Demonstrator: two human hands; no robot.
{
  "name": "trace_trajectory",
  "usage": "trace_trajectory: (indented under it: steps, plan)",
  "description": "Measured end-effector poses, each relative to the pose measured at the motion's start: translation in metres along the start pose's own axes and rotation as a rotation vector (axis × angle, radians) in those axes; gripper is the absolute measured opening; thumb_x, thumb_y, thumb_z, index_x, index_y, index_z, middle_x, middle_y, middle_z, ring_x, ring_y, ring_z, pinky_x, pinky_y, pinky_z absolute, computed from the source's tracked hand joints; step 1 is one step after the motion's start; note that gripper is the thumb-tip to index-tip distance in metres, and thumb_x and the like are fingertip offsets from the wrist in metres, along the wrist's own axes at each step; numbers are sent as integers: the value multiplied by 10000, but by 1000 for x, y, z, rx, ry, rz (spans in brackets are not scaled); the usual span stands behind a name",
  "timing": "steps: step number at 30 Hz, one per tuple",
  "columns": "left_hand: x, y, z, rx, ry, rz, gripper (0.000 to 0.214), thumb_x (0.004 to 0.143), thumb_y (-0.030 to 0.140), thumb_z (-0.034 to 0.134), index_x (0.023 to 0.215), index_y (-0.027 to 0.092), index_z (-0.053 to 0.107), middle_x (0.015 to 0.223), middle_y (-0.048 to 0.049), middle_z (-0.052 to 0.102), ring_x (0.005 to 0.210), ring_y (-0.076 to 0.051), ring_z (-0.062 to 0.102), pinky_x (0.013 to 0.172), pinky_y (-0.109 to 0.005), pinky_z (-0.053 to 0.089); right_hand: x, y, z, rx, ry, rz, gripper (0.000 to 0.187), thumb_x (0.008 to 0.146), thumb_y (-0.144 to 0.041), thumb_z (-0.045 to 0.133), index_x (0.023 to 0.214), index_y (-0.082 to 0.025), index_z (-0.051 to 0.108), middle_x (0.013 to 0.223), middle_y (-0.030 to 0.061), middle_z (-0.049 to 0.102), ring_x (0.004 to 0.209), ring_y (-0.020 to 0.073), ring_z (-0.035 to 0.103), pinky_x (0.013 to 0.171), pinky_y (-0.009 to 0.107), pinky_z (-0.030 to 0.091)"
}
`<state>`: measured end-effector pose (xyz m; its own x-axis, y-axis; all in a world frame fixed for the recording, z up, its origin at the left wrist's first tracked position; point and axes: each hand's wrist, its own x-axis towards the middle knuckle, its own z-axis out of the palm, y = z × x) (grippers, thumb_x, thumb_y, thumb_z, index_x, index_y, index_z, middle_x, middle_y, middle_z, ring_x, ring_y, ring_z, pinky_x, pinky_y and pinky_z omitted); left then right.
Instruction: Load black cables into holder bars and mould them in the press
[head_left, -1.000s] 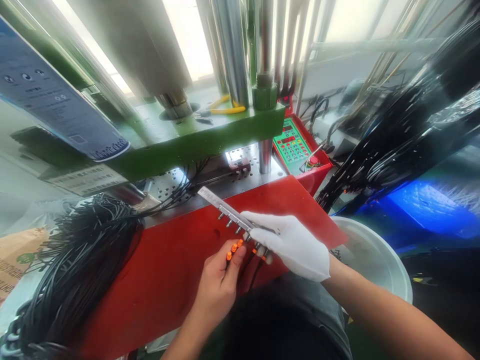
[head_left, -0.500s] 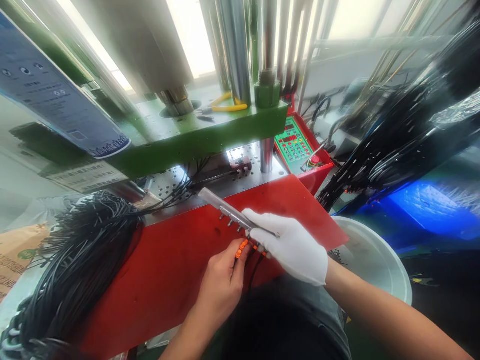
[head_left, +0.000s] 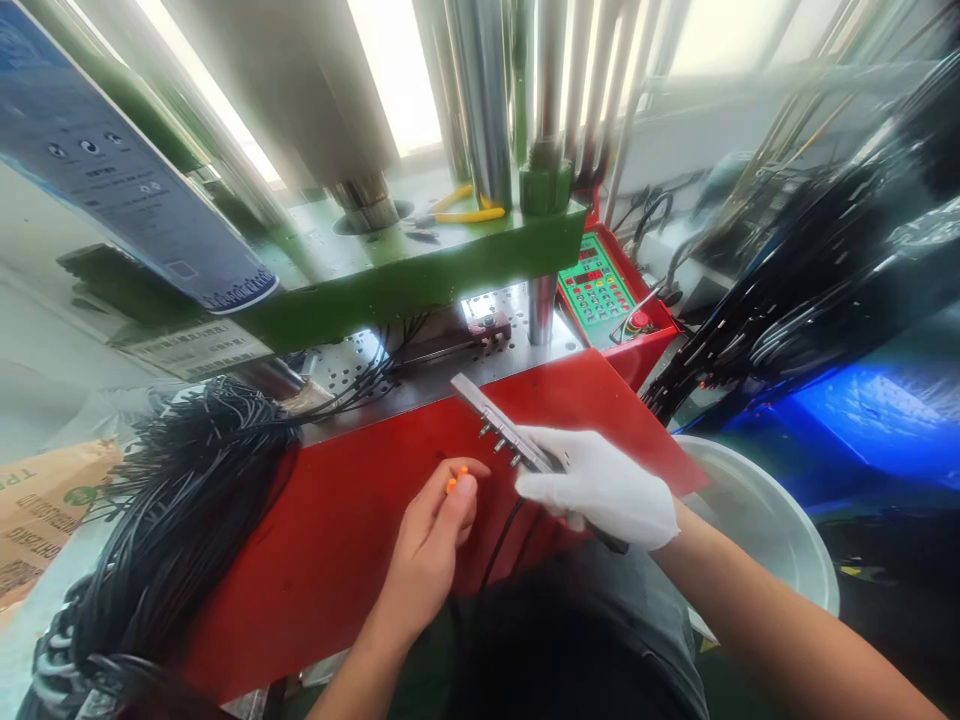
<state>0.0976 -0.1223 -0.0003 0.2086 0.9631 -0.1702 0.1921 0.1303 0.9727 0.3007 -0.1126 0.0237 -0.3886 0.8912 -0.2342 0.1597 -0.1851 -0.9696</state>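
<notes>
My bare left hand [head_left: 429,535] is closed around small orange pieces [head_left: 459,478], which show between thumb and fingers. My right hand [head_left: 611,487], in a white glove, grips a flat metal bar [head_left: 480,402] that points up and to the left. Several short metal pins stick out along the lower edge of the bar. Below the glove hangs a thin black cable [head_left: 501,538]; its upper end is hidden by the hand. Both hands are over the red board [head_left: 345,540], a short gap apart.
A green press plate [head_left: 420,275] spans the back, with yellow-handled pliers [head_left: 480,214] on top. Black cables [head_left: 180,500] are heaped at left. A red control box [head_left: 607,290] stands back right, a white bucket [head_left: 799,530] and blue bin [head_left: 870,420] at right.
My left hand has come away from the bar to the left, with orange pieces in its fingers. The bar and my gloved hand have shifted slightly right.
</notes>
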Motion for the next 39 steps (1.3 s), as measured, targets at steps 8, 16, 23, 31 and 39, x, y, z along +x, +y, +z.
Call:
trace_trajectory:
  steps: [8, 16, 23, 31, 39]
  plan:
    - [-6, 0, 6, 250, 14, 152, 212, 923, 331, 472, 967, 177, 611, 629, 17, 534, 559, -110, 490, 535, -209, 405, -4, -6, 8, -61, 43, -107, 236, 804, -212, 536, 1031, -240, 593, 697, -55, 533, 576, 90, 502, 508, 191, 410]
    - [-5, -12, 6, 451, 132, 399, 166, 872, 212, 572, 984, 204, 693, 902, -17, 710, 772, -158, 645, 681, -220, 506, -4, -6, 13, -87, 88, -140, 387, 790, -168, 540, 1158, -280, 586, 774, -54, 610, 688, 121, 577, 628, 224, 467]
    - [-6, -15, 6, 574, 161, 533, 226, 865, 135, 565, 1057, 196, 666, 906, -14, 714, 820, -157, 660, 755, -230, 512, -5, -8, 14, -114, 107, -152, 327, 792, -166, 528, 1090, -273, 608, 747, -57, 607, 695, 125, 588, 650, 233, 470]
    - [-4, -27, 18, 960, 271, 714, 311, 886, 117, 484, 1182, 117, 579, 903, -94, 715, 749, -194, 671, 674, -275, 501, -2, -2, 25, -250, 219, -211, 252, 805, -139, 482, 1009, -245, 584, 840, -20, 641, 770, 156, 604, 703, 266, 477]
    - [-8, 21, -7, 428, 169, 118, 321, 948, 401, 388, 1018, 189, 617, 610, 13, 633, 521, -129, 584, 563, -223, 478, 6, 9, 0, -113, 5, 70, 324, 796, -383, 615, 1063, -199, 609, 589, -62, 487, 474, 84, 457, 435, 199, 374]
